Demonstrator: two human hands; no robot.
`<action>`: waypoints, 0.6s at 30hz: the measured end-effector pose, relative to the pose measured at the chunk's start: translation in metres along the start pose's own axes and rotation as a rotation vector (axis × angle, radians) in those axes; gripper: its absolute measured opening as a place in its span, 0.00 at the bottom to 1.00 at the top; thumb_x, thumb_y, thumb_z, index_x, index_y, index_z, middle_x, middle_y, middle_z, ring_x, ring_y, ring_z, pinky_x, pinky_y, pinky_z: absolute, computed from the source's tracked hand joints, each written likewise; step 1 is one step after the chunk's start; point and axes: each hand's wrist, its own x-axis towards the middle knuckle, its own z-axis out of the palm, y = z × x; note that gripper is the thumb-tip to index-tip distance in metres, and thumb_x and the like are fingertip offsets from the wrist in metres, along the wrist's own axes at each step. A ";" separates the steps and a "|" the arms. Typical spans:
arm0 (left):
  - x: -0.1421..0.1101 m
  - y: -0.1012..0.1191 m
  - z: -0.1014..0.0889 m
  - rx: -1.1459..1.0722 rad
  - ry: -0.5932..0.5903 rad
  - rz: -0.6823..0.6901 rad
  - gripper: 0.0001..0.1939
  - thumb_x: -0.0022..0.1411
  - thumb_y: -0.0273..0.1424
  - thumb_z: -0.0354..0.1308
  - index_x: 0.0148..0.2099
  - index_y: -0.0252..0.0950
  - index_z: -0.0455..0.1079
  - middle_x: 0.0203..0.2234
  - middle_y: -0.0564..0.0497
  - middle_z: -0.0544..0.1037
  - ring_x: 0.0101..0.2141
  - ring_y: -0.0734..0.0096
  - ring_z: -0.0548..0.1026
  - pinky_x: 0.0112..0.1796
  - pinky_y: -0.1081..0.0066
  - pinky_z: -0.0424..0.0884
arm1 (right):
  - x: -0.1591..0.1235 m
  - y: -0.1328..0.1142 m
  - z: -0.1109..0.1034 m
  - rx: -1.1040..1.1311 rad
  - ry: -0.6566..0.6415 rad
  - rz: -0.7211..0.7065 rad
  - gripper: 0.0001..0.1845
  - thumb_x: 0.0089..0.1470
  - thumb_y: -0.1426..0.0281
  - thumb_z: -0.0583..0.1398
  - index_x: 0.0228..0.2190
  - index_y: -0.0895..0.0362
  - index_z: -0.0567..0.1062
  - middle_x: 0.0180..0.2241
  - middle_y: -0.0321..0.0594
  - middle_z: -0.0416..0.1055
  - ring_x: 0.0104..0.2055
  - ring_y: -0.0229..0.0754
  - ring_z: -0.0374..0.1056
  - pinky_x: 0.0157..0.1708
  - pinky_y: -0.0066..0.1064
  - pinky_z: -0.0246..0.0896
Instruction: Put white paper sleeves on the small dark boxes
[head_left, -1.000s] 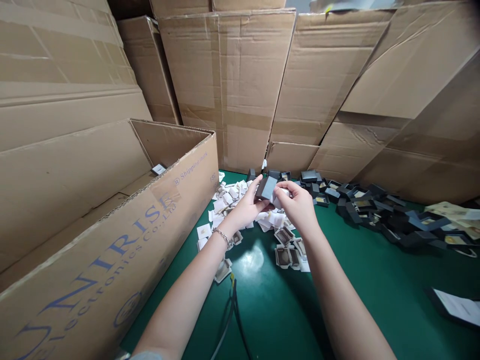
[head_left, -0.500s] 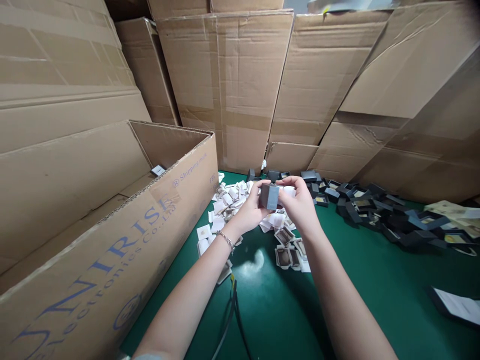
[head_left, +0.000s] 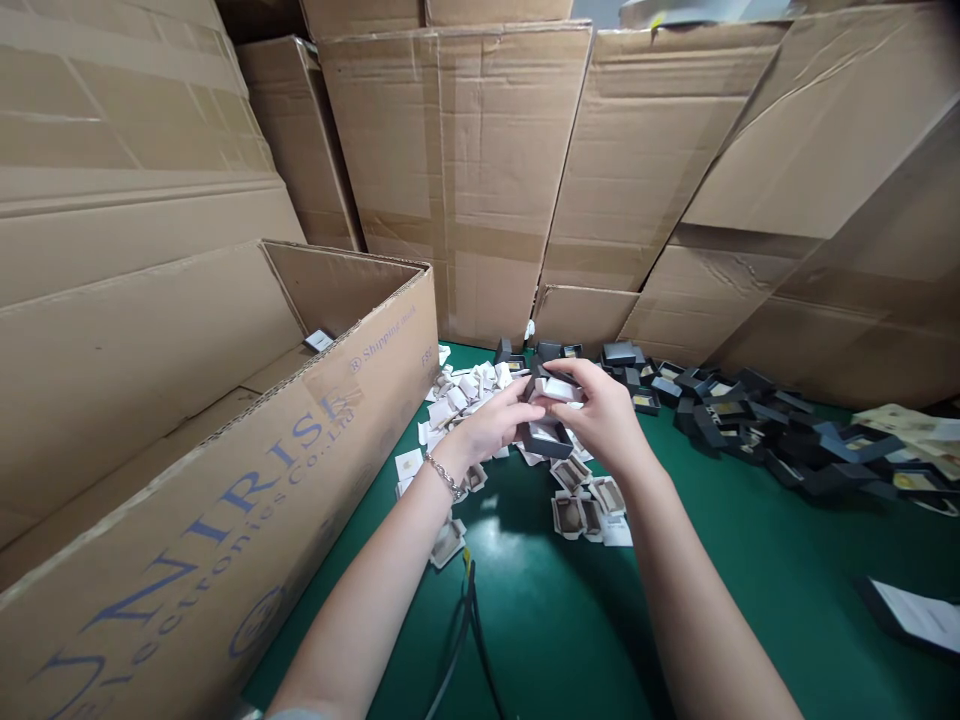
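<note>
Between my two hands is a small dark box, now opened, with a white insert showing near its upper part. My left hand, a chain bracelet on its wrist, grips the box from the left with closed fingers. On the other side my right hand is closed on the box's upper part and the white insert. Small white paper inserts lie heaped behind and left of my hands. Several more inserts rest on the green table just below the box.
A large printed cardboard carton stands open on the left, with a small box inside. Many open dark boxes are piled at the back right. Black cables run over the green table. Tall cartons wall the back.
The dark box was closed and upright between my fingers; now it is open and tilted, and its white insert shows. My left hand has turned and lowered slightly.
</note>
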 end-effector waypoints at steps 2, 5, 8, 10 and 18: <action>0.001 0.000 0.003 0.048 0.040 -0.002 0.27 0.50 0.22 0.54 0.54 0.34 0.62 0.42 0.45 0.72 0.34 0.71 0.72 0.33 0.74 0.68 | -0.001 0.000 0.003 0.000 -0.015 -0.052 0.16 0.47 0.71 0.62 0.41 0.55 0.72 0.42 0.40 0.71 0.44 0.42 0.67 0.44 0.34 0.63; 0.001 0.000 0.007 -0.035 0.104 0.055 0.26 0.48 0.22 0.54 0.52 0.34 0.61 0.41 0.45 0.73 0.36 0.69 0.73 0.34 0.73 0.69 | -0.002 0.000 0.004 0.039 -0.005 -0.026 0.19 0.47 0.70 0.63 0.43 0.55 0.69 0.47 0.42 0.68 0.46 0.42 0.67 0.43 0.34 0.66; 0.003 0.000 0.010 -0.097 0.195 0.151 0.24 0.50 0.23 0.56 0.51 0.35 0.60 0.43 0.45 0.72 0.41 0.65 0.72 0.38 0.70 0.69 | -0.002 -0.002 0.002 0.078 0.070 0.029 0.23 0.46 0.65 0.64 0.45 0.55 0.68 0.48 0.43 0.68 0.44 0.42 0.68 0.39 0.34 0.68; 0.004 -0.001 0.010 -0.121 0.228 0.230 0.23 0.51 0.24 0.58 0.50 0.36 0.59 0.44 0.46 0.72 0.43 0.66 0.71 0.41 0.68 0.69 | -0.002 -0.004 0.001 0.082 0.134 0.063 0.21 0.45 0.63 0.65 0.42 0.56 0.70 0.43 0.42 0.70 0.40 0.41 0.69 0.37 0.34 0.69; 0.007 -0.010 0.004 -0.183 0.102 0.456 0.21 0.63 0.38 0.54 0.56 0.39 0.56 0.51 0.46 0.68 0.51 0.62 0.68 0.50 0.62 0.65 | -0.005 -0.014 0.008 0.165 0.213 0.102 0.19 0.47 0.61 0.65 0.40 0.57 0.73 0.38 0.43 0.72 0.38 0.42 0.70 0.41 0.37 0.70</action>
